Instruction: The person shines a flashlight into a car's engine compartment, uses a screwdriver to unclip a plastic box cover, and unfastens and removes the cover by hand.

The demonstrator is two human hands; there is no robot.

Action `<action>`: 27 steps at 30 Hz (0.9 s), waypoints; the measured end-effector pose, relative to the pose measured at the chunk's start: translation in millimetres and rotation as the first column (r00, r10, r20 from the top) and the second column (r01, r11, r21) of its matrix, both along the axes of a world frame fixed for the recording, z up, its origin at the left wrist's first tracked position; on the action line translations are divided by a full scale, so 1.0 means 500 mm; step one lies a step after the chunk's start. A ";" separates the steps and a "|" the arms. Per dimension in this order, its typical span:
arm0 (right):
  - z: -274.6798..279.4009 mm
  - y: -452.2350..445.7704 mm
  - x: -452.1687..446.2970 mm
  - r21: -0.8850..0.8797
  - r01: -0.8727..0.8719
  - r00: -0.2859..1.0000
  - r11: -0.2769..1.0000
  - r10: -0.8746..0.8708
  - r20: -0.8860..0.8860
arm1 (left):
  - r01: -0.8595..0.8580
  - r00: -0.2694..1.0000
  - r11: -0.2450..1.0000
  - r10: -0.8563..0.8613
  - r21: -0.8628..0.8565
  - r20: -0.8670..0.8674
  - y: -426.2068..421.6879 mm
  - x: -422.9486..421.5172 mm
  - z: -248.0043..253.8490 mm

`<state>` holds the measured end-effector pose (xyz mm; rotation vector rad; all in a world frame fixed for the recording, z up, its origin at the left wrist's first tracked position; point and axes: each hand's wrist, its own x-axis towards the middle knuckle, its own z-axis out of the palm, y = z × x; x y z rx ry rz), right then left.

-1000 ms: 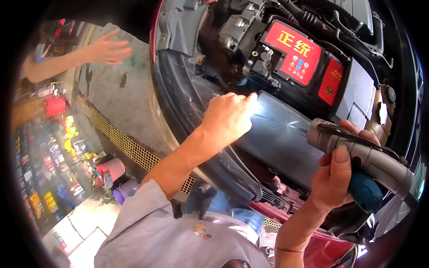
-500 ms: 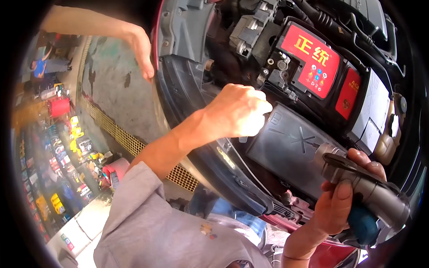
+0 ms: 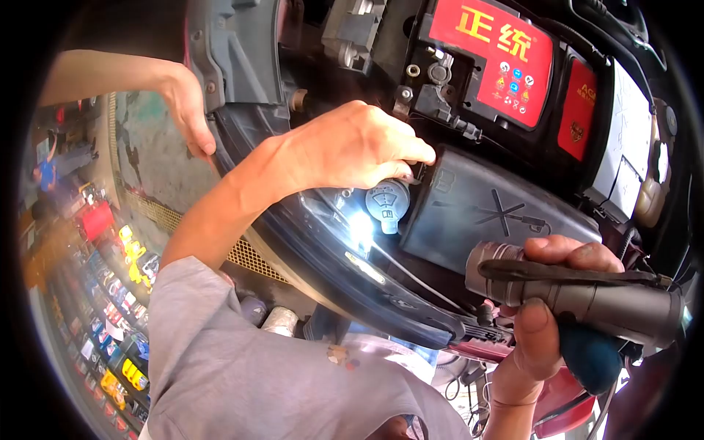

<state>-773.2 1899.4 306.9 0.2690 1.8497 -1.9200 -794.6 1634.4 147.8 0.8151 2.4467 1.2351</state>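
My left hand (image 3: 352, 147) reaches over the front of an open engine bay, fingers closed in a pinch beside the corner of a black box cover (image 3: 458, 220). What they grip, if anything, is hidden. Just below the fingers is a washer fluid cap (image 3: 386, 202) with a windshield symbol. On the right, my right hand (image 3: 539, 330) is wrapped round a dark flashlight (image 3: 594, 301) with a strap. A dark blue rounded object (image 3: 590, 359) shows under it. A bright light spot falls near the cap.
A red-labelled battery (image 3: 506, 66) sits behind the box cover. Another person's hand (image 3: 187, 110) rests by the car's front edge. Beyond lie a yellow floor grating (image 3: 253, 260) and shelves of packaged goods (image 3: 110, 323). A black front panel (image 3: 352, 293) borders the bay.
The flashlight has turned to a flatter angle and shifted left. My left hand's fingers now point lower, and the washer fluid cap and light spot have come into view. The whole view has shifted.
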 end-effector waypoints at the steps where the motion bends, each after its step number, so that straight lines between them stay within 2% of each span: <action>1: -0.011 -0.006 0.011 0.042 0.054 0.998 0.998 -0.053 -0.020 | 0.030 1.000 0.999 -0.029 -0.036 0.005 -0.004 0.000 0.000; 3: -0.032 -0.018 0.032 0.127 0.163 0.986 0.978 -0.156 -0.063 | 0.015 0.997 0.999 -0.013 0.028 -0.076 -0.007 0.000 -0.019; 4: -0.044 -0.023 0.033 0.074 0.192 0.979 0.979 -0.185 -0.083 | 0.012 0.994 0.999 -0.007 0.053 -0.107 -0.006 0.000 -0.026; 7: -0.058 -0.020 0.033 0.011 0.179 0.981 0.984 -0.177 -0.080 | 0.025 0.978 0.998 -0.014 0.050 -0.208 -0.005 0.008 -0.034; 10: -0.062 -0.027 0.049 0.077 0.179 0.981 0.981 -0.173 -0.084 | 0.060 0.929 0.998 -0.050 0.018 -0.367 -0.004 0.006 -0.035; 13: -0.062 -0.034 0.057 0.110 0.180 0.983 0.978 -0.175 -0.053 | 0.104 0.893 0.995 -0.093 0.001 -0.441 -0.002 0.002 -0.040; 14: -0.064 -0.034 0.060 0.106 0.176 0.984 0.979 -0.172 -0.047 | 0.092 0.852 0.996 -0.076 0.005 -0.518 0.000 0.001 -0.046; 17: -0.066 -0.022 0.065 0.106 0.145 0.989 0.984 -0.140 -0.056 | 0.190 0.739 0.980 -0.182 -0.058 -0.649 -0.005 -0.010 -0.045; 18: -0.068 -0.020 0.068 0.107 0.142 0.988 0.984 -0.134 -0.073 | 0.263 0.713 0.955 -0.286 -0.134 -0.640 -0.010 -0.021 -0.039; 21: -0.071 -0.021 0.074 0.111 0.139 0.987 0.984 -0.130 -0.090 | 0.328 0.556 0.921 -0.369 -0.211 -0.745 -0.024 -0.035 -0.048; 22: -0.071 -0.021 0.076 0.115 0.139 0.988 0.984 -0.129 -0.088 | 0.319 0.529 0.933 -0.321 -0.166 -0.786 -0.026 -0.031 -0.060; 26: -0.065 -0.035 0.071 0.135 0.163 0.984 0.977 -0.151 -0.094 | 0.346 0.566 0.928 -0.325 -0.139 -0.757 -0.036 -0.035 -0.067; 27: -0.063 -0.034 0.066 0.103 0.158 0.984 0.982 -0.147 -0.098 | 0.310 0.535 0.945 -0.262 -0.102 -0.803 -0.030 -0.039 -0.073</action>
